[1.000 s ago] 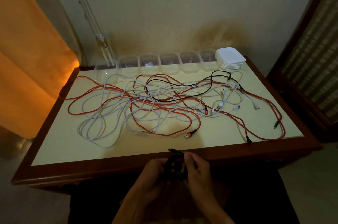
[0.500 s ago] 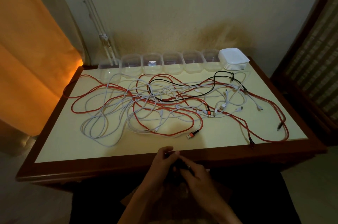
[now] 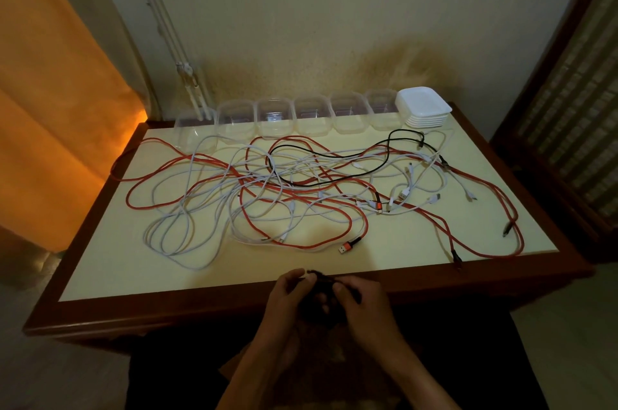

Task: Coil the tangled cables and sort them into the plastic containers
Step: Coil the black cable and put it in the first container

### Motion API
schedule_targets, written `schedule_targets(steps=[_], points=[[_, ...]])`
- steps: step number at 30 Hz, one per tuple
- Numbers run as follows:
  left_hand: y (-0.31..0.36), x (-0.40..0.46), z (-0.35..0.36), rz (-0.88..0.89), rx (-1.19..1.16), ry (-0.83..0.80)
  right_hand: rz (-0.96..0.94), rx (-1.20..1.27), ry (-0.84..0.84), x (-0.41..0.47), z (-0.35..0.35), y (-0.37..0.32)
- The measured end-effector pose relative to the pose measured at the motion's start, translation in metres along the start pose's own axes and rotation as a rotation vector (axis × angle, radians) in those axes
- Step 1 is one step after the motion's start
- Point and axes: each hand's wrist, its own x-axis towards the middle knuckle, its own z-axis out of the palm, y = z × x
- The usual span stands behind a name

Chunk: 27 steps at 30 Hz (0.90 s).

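Fingers of both hands pinch a dark coiled cable beside glossy table.

The hands are together at the near edge of the surface. Beyond them the tangled cables lie spread to both sides. Behind the cables stands a row of containers, and a stack of lids sits at the row's right end.

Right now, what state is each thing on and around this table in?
Left hand: gripping the black coil.
Right hand: gripping the black coil.
Black coil: wound, held at the table edge.
Clear containers: open, seemingly empty.
White lids: stacked.
Cables on table: tangled, uncoiled.
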Motion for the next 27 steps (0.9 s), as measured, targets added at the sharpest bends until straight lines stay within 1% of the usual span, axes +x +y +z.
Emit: schedule_targets(steps=[1, 3, 5, 9, 12, 15, 17, 19, 21, 23, 25, 27], points=[[0.001, -0.001, -0.002, 0.004, -0.022, -0.024, 0.008, 0.002, 0.029, 0.002, 0.002, 0.003], [0.002, -0.001, -0.005, 0.006, -0.033, -0.058, 0.033, 0.010, 0.018, 0.004, 0.002, 0.005], [0.003, -0.003, -0.005, -0.001, -0.025, -0.071, 0.026, -0.030, -0.048, 0.003, 0.001, 0.001], [0.003, -0.004, -0.003, -0.024, -0.025, -0.039, -0.038, -0.098, -0.226, 0.002, 0.002, -0.010], [0.005, -0.004, -0.001, -0.026, -0.026, -0.040, -0.072, -0.196, -0.290, 0.001, 0.002, -0.009], [0.008, -0.008, -0.001, -0.053, -0.061, -0.101, -0.126, -0.295, -0.251, 0.004, -0.003, -0.012], [0.012, -0.011, -0.003, -0.071, -0.124, -0.199, -0.175, -0.336, -0.182, 0.006, -0.006, -0.017], [0.016, -0.011, -0.005, -0.090, -0.192, -0.266, -0.196, -0.322, -0.095, 0.005, -0.004, -0.022], [0.017, -0.010, -0.007, -0.079, -0.198, -0.239, -0.151, -0.214, -0.062, 0.001, 0.001, -0.027], [0.020, -0.010, -0.008, -0.033, -0.156, -0.180, -0.009, -0.002, -0.105, -0.002, 0.004, -0.031], [0.021, -0.012, -0.009, 0.025, -0.079, -0.144, 0.198, 0.348, -0.241, -0.002, 0.002, -0.034], [0.022, -0.013, -0.011, 0.061, 0.006, -0.113, 0.344, 0.688, -0.372, 0.000, -0.002, -0.033]])
